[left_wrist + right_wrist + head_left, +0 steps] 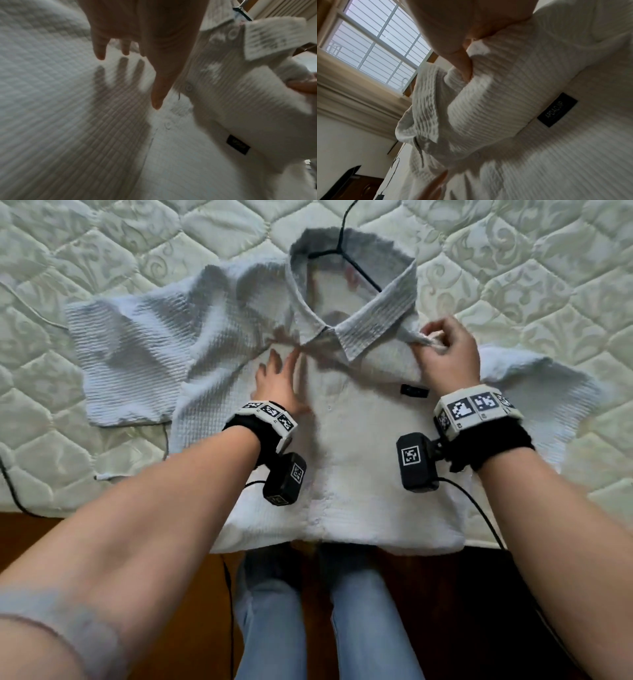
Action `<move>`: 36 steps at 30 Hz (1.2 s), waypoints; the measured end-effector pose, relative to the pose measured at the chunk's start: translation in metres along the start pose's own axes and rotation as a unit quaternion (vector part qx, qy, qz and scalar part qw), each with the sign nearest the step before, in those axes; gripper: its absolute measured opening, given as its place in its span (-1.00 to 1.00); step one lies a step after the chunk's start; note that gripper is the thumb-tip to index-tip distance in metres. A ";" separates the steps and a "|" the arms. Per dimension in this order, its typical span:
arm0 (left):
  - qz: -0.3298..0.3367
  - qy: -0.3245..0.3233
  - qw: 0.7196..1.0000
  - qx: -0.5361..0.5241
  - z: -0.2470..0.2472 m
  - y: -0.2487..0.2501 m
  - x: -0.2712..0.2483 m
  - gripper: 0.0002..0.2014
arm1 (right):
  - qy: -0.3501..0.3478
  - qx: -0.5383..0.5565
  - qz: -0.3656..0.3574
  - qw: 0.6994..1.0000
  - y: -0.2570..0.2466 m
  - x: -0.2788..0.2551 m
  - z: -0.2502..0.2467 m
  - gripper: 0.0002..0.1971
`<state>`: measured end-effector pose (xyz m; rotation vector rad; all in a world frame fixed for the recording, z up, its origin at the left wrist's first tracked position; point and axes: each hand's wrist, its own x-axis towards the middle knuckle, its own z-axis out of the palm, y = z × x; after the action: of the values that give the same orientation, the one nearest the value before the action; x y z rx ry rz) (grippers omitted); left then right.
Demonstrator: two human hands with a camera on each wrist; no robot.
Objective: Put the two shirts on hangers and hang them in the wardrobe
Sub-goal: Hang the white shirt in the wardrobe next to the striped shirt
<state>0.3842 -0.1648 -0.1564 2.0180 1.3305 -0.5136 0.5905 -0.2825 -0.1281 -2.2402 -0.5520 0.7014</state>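
Note:
A white waffle-textured short-sleeved shirt (359, 446) lies face up on the bed, buttoned, with a small black label (414, 390) on its chest. A black hanger (346, 256) sits inside the collar, its hook pointing away from me. My left hand (279, 378) lies flat with straight fingers on the shirt's chest, just below the collar. My right hand (442, 350) pinches a fold of the shirt's shoulder fabric beside the collar's right point. In the right wrist view the fingers (464, 65) dig into the bunched cloth (488, 101). Only one shirt is in view.
The shirt rests on a quilted pale green mattress (102, 251), whose front edge runs above a dark wooden bed frame (41, 529). Thin black cables (479, 508) trail from my wrists. My legs in blue jeans (274, 628) stand below the hem.

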 end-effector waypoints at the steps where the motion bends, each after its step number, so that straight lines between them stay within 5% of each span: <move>1: 0.011 0.034 0.999 -0.029 -0.008 0.001 -0.016 -0.08 | -0.003 0.010 0.004 1.000 -0.006 -0.016 -0.008 -0.80; 6: 0.054 0.225 0.968 -0.098 -0.061 0.027 -0.090 -0.21 | -0.005 0.032 0.032 0.999 -0.026 -0.098 -0.052 -0.74; 8: 0.081 0.239 0.962 -0.103 -0.085 0.039 -0.118 -0.16 | 0.010 0.025 0.040 0.999 -0.036 -0.132 -0.071 -0.74; 11: 0.171 0.198 0.964 -0.043 -0.120 0.055 -0.160 -0.18 | 0.075 0.041 0.054 0.995 -0.066 -0.192 -0.102 -0.86; 15: 0.294 0.144 0.945 0.012 -0.162 0.078 -0.214 -0.49 | 0.166 0.070 0.087 0.980 -0.095 -0.263 -0.134 -0.95; 20: 0.392 0.027 0.917 -0.076 -0.179 0.093 -0.282 -0.59 | 0.256 0.094 0.120 0.955 -0.098 -0.364 -0.155 -0.89; 23: 0.408 -0.009 0.908 -0.098 -0.164 0.100 -0.315 -0.52 | 0.303 0.071 0.160 0.937 -0.087 -0.429 -0.157 -0.92; 28: 0.457 -0.055 0.885 -0.063 -0.125 0.113 -0.380 -0.77 | 0.358 0.033 0.253 0.898 -0.068 -0.537 -0.165 -0.82; 36: 0.561 -0.199 0.804 -0.015 -0.041 0.130 -0.511 -0.66 | 0.424 0.048 0.436 0.792 -0.022 -0.718 -0.150 -0.75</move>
<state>0.2940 -0.5054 0.2380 2.0929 -0.2100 -0.2895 0.1337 -0.7494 0.2073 -2.3374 0.9930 0.0357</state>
